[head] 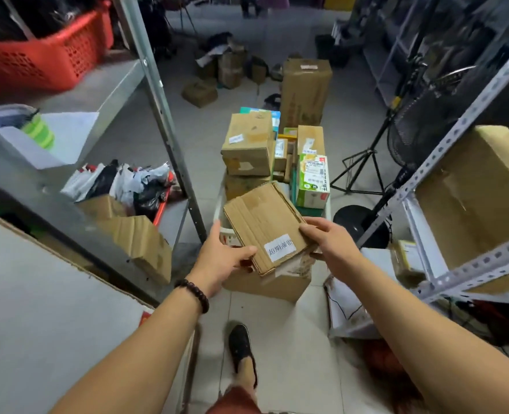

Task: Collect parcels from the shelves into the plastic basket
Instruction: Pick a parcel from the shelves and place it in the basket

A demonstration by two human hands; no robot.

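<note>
A flat brown cardboard parcel (pixel 265 222) with a white label is gripped from both sides, tilted, just above the white plastic basket (pixel 219 204). My left hand (pixel 220 258) holds its near left corner, thumb on top. On the right edge sits my right hand (pixel 325 243). The basket stands on the floor in the aisle and holds several parcels: a brown box (pixel 248 144), a green and white carton (pixel 312 180) and smaller packets behind. Another brown box (pixel 271 282) lies under the held parcel at the basket's near end.
Metal shelving stands on both sides: the left rack (pixel 157 94) carries a red basket (pixel 44 61), bags and boxes; the right rack (pixel 456 138) a large carton (pixel 480 198). A black fan stand (pixel 363 165) and a tall box (pixel 305 91) sit beyond the basket. My foot (pixel 241 345) is on the tiled floor.
</note>
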